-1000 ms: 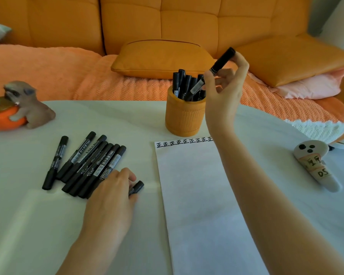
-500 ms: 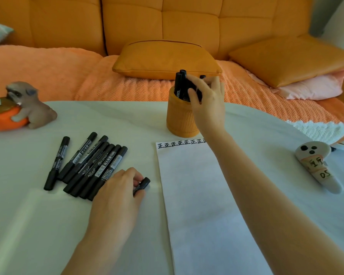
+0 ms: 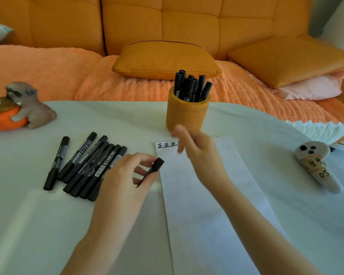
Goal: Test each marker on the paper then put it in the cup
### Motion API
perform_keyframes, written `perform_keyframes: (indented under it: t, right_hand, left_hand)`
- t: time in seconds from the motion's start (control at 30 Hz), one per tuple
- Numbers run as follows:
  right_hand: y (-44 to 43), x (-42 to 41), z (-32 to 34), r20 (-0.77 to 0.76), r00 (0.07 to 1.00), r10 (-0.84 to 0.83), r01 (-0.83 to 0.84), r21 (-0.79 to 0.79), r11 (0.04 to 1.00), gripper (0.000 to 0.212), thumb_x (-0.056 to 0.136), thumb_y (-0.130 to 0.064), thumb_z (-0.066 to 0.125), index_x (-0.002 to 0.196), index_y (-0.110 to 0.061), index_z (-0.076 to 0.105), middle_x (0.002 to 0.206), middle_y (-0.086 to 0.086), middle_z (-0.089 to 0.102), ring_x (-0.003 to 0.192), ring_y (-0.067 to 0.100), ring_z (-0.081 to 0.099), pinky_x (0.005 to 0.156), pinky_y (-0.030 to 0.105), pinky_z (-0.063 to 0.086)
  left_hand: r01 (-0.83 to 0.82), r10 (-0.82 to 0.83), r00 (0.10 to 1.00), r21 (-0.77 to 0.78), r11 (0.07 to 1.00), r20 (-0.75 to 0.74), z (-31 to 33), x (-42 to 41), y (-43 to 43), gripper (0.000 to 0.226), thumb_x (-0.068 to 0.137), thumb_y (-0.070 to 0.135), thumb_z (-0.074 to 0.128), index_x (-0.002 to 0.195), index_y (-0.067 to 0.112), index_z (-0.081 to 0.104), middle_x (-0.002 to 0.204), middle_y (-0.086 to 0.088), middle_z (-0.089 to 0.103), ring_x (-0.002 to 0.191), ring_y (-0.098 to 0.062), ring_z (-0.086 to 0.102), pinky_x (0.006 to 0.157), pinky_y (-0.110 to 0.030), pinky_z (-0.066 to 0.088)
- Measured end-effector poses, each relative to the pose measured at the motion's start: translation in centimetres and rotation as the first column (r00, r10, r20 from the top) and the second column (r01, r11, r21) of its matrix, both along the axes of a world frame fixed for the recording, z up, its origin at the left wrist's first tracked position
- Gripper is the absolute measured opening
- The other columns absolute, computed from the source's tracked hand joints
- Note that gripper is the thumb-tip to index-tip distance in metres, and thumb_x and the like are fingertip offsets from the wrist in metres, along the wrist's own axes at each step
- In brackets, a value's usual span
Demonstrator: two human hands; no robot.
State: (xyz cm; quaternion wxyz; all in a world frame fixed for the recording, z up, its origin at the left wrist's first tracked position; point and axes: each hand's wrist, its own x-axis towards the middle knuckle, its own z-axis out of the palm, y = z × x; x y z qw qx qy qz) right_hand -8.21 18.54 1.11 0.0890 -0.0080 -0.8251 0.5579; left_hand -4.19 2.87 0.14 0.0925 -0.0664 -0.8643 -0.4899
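1. Left hand (image 3: pixel 123 175) at the 7 o'clock side of the desk (image 3: pixel 28 225): grip closed on one black marker (image 3: pixel 154 168), cap end pointing to 1 o'clock, just beside the left edge of the paper (image 3: pixel 203 205).
2. Right hand (image 3: pixel 201 153) above the top of the paper, blurred; grip loose, fingers spread, nothing held.
3. Cup (image 3: pixel 187 114) at 12 o'clock, just beyond the top edge of the paper, upright, with a cluster of markers in the cup (image 3: pixel 189 86) standing cap-up.
4. Done, judged from the layout: a row of test marks (image 3: pixel 167 145) along the top edge of the paper and a well-filled cup, so a good share of the markers tested and stowed.
5. Left to do: loose markers (image 3: pixel 83 165) lying side by side at 9 o'clock on the desk, roughly seven, plus the one in the left grip. Likely next: cap off, test stroke on the paper, cap on, into the cup.
6. Hard to make out: exact count in the cup, since the markers overlap; right part of the test row, hidden behind the right hand; lower barrel of the held marker, covered by the left fingers (image 3: pixel 145 157); whether the cap is seated, not clear.
7. Not part of the task: animal figurine (image 3: pixel 30 108) at 10 o'clock, white ghost-faced object (image 3: pixel 314 165) at 3 o'clock.
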Motion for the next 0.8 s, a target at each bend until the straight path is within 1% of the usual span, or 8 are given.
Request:
perform_keyframes:
  t: [0.1, 0.2, 0.3, 0.4, 0.53, 0.6, 0.67, 0.8]
  right_hand:
    - [-1.0, 2.9, 0.2, 0.179, 0.962, 0.207, -0.19, -0.108, 0.976, 0.03, 0.092, -0.04, 0.057, 0.071, -0.02, 0.065, 0.055, -0.006, 0.05, 0.049, 0.002, 0.041, 0.055, 0.016, 0.033]
    - [-1.3, 3.5, 0.2, 0.185, 0.948, 0.26, -0.234, -0.148, 0.961, 0.025, 0.091, -0.028, 0.063, 0.068, -0.019, 0.06, 0.052, -0.011, 0.05, 0.049, 0.001, 0.044, 0.052, 0.011, 0.034]
    - [-1.4, 3.5, 0.1, 0.145, 0.962, 0.231, -0.196, -0.218, 0.956, 0.022, 0.092, -0.023, 0.063, 0.075, -0.008, 0.063, 0.054, -0.007, 0.054, 0.049, 0.003, 0.044, 0.052, 0.013, 0.035]
    - [-0.9, 3.3, 0.0, 0.106, 0.984, 0.14, -0.1, -0.317, 0.943, 0.026, 0.094, -0.021, 0.059, 0.088, 0.004, 0.063, 0.056, -0.001, 0.053, 0.05, 0.009, 0.04, 0.049, 0.016, 0.034]
    - [-0.3, 3.2, 0.4, 0.074, 0.993, 0.089, -0.052, -0.398, 0.916, 0.026, 0.095, -0.02, 0.054, 0.09, 0.004, 0.062, 0.057, 0.003, 0.051, 0.049, 0.012, 0.037, 0.045, 0.016, 0.031]
    - [-0.3, 3.3, 0.4, 0.062, 0.995, 0.084, -0.053, -0.395, 0.917, 0.025, 0.096, -0.02, 0.053, 0.088, 0.002, 0.062, 0.057, 0.003, 0.05, 0.048, 0.012, 0.038, 0.046, 0.016, 0.032]
    - [-0.3, 3.3, 0.4, 0.045, 0.995, 0.085, -0.06, -0.396, 0.916, 0.022, 0.096, -0.02, 0.052, 0.085, -0.003, 0.063, 0.056, 0.003, 0.05, 0.048, 0.012, 0.039, 0.046, 0.016, 0.033]
    - [-0.4, 3.4, 0.6, 0.033, 0.995, 0.093, -0.071, -0.414, 0.908, 0.023, 0.098, -0.019, 0.049, 0.082, -0.008, 0.061, 0.055, 0.004, 0.048, 0.047, 0.012, 0.039, 0.046, 0.017, 0.033]
  left_hand:
    - [0.03, -0.029, 0.996, 0.007, 1.0, -0.082, 0.4, 0.0, 0.2, 0.023, 0.075, 0.012, 0.073, 0.093, 0.025, 0.067, 0.092, 0.013, 0.062, 0.081, -0.006, 0.061, 0.065, -0.01, 0.048]
    - [0.052, -0.051, 0.988, -0.002, 0.999, -0.146, 0.4, -0.1, 0.5, 0.024, 0.074, 0.011, 0.073, 0.096, 0.02, 0.067, 0.094, 0.01, 0.059, 0.082, -0.005, 0.061, 0.065, -0.008, 0.048]
    - [0.04, -0.035, 0.991, 0.034, 0.999, -0.131, 0.3, 0.0, 0.6, 0.029, 0.075, 0.016, 0.074, 0.101, 0.021, 0.062, 0.095, 0.012, 0.06, 0.083, -0.004, 0.062, 0.065, -0.01, 0.049]
    - [0.002, -0.001, 1.0, 0.038, 0.999, -0.015, -0.3, -0.1, 0.4, 0.034, 0.074, 0.031, 0.071, 0.104, 0.028, 0.055, 0.097, 0.018, 0.059, 0.086, -0.002, 0.059, 0.069, -0.017, 0.05]
    - [0.059, -0.051, 0.993, -0.068, 0.996, 0.11, -0.8, -0.1, 0.2, 0.007, 0.084, 0.038, 0.057, 0.088, 0.032, 0.058, 0.079, 0.015, 0.065, 0.075, -0.001, 0.059, 0.067, -0.023, 0.047]
    - [0.102, -0.09, 0.988, -0.097, 0.99, 0.123, -0.8, 0.0, 0.3, 0.015, 0.087, 0.04, 0.05, 0.078, 0.029, 0.056, 0.072, 0.011, 0.064, 0.07, -0.003, 0.06, 0.066, -0.026, 0.047]
    - [0.121, -0.107, 0.986, -0.103, 0.987, 0.129, -0.7, 0.0, 0.3, 0.018, 0.088, 0.041, 0.047, 0.075, 0.028, 0.051, 0.067, 0.008, 0.061, 0.065, -0.003, 0.056, 0.06, -0.022, 0.043]
    - [0.141, -0.126, 0.984, -0.109, 0.984, 0.127, -0.3, 0.3, 0.3, 0.031, 0.085, 0.053, 0.038, 0.078, 0.024, 0.046, 0.054, 0.004, 0.043, 0.047, -0.013, 0.035, 0.046, -0.022, 0.028]
